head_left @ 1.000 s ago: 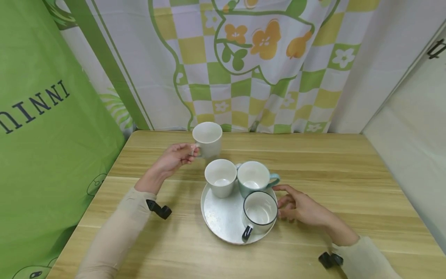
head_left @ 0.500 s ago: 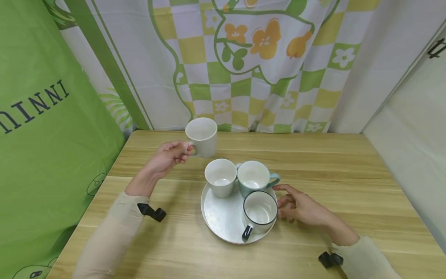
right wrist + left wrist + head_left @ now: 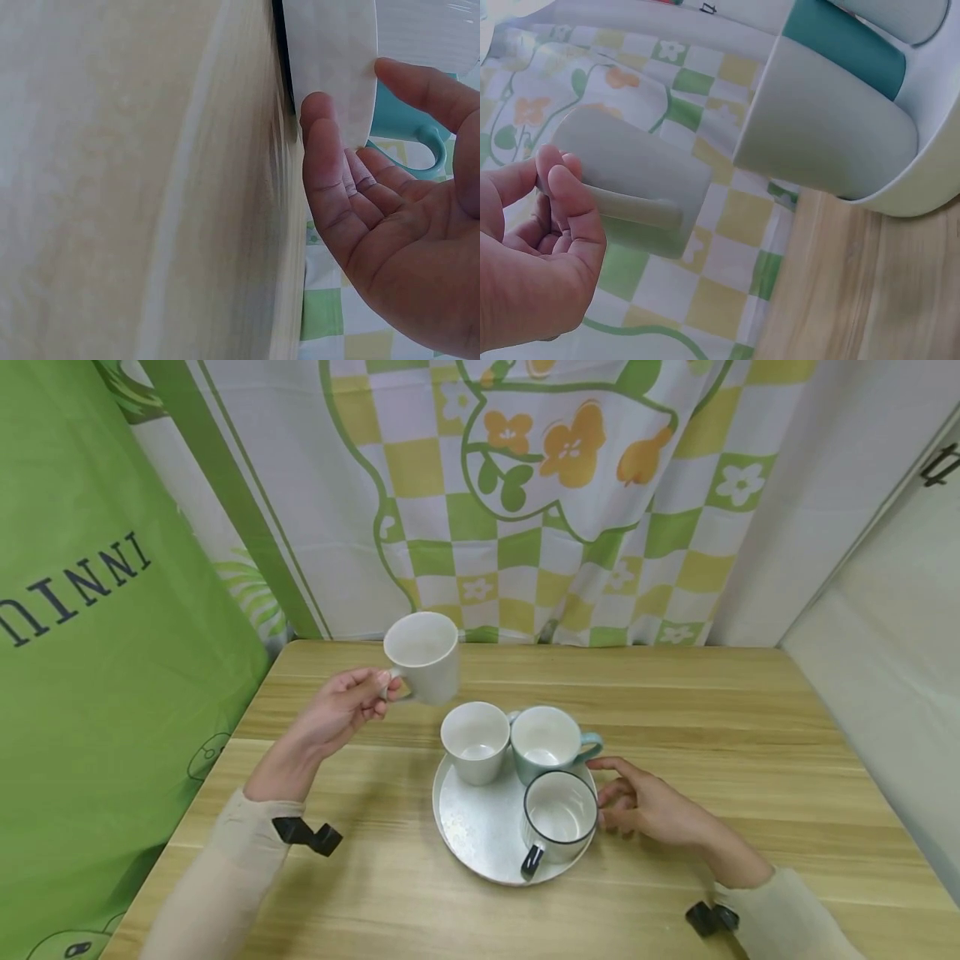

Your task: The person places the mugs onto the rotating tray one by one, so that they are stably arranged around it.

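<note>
My left hand [image 3: 341, 706] pinches the handle of a white mug [image 3: 435, 672], which is upright in the air above the back left of the table. On a round metal tray [image 3: 468, 831] stand three more: a white mug [image 3: 474, 752], a light teal mug [image 3: 543, 743] with its handle to the right, and a white mug with a black rim [image 3: 558, 814] and black handle. My right hand [image 3: 648, 806] rests at the tray's right side with loosely bent fingers. In the right wrist view, thumb and fingertips [image 3: 322, 150] touch the tray's outer wall [image 3: 334, 60].
The wooden table [image 3: 712, 718] extends on all sides of the tray. A patterned curtain [image 3: 555, 527] hangs behind its back edge, and green fabric [image 3: 112, 693] lines the left side. A pale wall [image 3: 892, 585] is at the right.
My left hand has carried the white mug leftward, away from the tray. The right hand, tray and other mugs stay in place.
</note>
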`<state>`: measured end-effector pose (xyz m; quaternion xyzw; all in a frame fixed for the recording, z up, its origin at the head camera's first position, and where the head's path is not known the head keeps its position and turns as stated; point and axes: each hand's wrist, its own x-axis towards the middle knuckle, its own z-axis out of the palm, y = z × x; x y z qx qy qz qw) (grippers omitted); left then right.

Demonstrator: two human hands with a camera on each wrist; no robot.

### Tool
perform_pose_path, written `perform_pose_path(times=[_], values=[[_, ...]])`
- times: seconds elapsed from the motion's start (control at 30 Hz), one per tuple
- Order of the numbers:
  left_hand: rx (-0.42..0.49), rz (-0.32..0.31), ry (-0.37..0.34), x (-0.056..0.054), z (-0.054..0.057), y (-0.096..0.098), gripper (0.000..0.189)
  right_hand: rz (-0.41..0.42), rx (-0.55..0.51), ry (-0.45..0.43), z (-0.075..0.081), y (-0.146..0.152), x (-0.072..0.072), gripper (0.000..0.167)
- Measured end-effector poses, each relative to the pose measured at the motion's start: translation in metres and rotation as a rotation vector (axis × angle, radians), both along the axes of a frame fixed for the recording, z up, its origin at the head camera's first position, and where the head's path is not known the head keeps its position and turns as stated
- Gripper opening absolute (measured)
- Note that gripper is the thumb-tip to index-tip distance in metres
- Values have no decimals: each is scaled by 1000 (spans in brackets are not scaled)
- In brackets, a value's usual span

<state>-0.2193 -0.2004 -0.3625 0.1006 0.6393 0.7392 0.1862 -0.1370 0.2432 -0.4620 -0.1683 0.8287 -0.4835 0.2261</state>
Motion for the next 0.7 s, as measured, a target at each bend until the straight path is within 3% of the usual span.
perform_pose_path(times=[0.33,0.7], values=[[22,-26,20,24,11,-4,18,5,-2,4,-1,0,1,77],[68,-124,63,49,18,-4,19,10,-13,0,-2,1,0,76]])
